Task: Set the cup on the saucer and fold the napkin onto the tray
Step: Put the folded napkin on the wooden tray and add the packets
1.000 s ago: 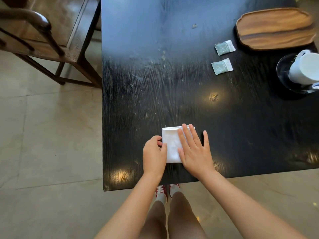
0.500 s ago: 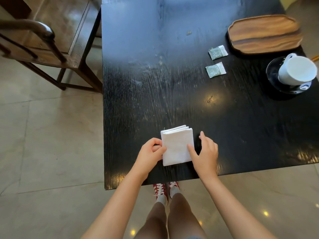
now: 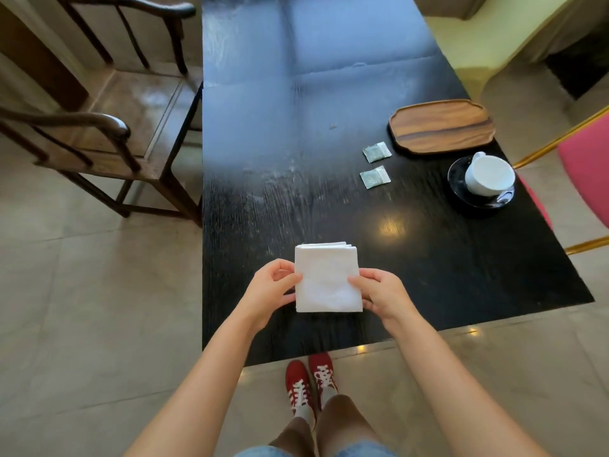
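A white napkin [image 3: 326, 278], folded into a thick square, is held just above the near part of the black table [image 3: 296, 143]. My left hand [image 3: 268, 288] pinches its left edge and my right hand [image 3: 379, 291] pinches its right edge. At the table's right side a white cup [image 3: 489, 175] sits on a dark saucer [image 3: 458, 179]. Behind them lies an oval wooden tray [image 3: 441, 127] with nothing on it.
Two small greenish sachets [image 3: 376, 152] [image 3: 375, 177] lie left of the tray and saucer. A dark wooden armchair [image 3: 99, 127] stands at the table's left side. A pink chair [image 3: 586, 166] with gold legs stands on the right.
My right hand lifted off the napkin's top and went to its right edge. Both hands now pinch the napkin by its sides and it has risen off the table.
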The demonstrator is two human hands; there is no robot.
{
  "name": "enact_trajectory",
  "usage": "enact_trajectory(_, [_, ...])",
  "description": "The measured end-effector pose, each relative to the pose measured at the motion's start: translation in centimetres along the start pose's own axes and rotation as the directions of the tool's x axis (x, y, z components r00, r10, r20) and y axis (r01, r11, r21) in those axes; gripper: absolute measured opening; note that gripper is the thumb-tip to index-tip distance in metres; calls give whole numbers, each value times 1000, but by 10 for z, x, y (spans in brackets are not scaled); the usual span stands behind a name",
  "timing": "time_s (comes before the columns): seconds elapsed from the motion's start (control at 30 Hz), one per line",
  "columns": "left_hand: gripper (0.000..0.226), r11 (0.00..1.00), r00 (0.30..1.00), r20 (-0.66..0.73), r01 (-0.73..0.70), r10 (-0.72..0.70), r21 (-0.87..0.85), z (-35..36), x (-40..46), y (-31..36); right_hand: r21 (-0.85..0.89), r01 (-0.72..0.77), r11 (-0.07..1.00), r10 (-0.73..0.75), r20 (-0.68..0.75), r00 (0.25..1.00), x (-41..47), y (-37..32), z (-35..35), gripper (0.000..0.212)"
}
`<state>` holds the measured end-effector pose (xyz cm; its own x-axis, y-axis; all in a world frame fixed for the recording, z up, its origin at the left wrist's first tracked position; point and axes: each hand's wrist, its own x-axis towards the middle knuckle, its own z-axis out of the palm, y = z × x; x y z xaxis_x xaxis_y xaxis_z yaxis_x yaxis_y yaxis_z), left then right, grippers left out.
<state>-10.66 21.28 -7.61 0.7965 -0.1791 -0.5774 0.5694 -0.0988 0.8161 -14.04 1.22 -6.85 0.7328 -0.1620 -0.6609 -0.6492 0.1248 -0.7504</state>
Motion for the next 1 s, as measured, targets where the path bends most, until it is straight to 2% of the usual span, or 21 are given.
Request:
enact_trajectory(0.13, [13, 999, 999, -29, -32, 33, 44, 18, -11, 21, -3, 60, 998, -60, -96, 994, -20, -15, -14, 15])
enact_trajectory(0.37, [6, 997, 998, -7, -68, 68, 32, 59, -24, 47, 2, 116, 993, -115, -119, 986, -42, -41, -58, 10])
enact_trajectory(0.67, [10, 989, 989, -35, -146, 146, -15, 179, -28, 61, 45, 182, 982, -177, -104, 979, -58, -67, -178, 9])
enact_trajectory(0.8, [14, 987, 987, -31, -156, 155, -46, 234, -29, 56, 0, 195, 981, -194, -68, 979, -60, -73, -239, 7])
enact_trajectory(1.0, [17, 981, 981, -77, -184, 179, -68, 275, -28, 73, -9, 212, 977, -212, -9, 977, -51, -89, -284, 14])
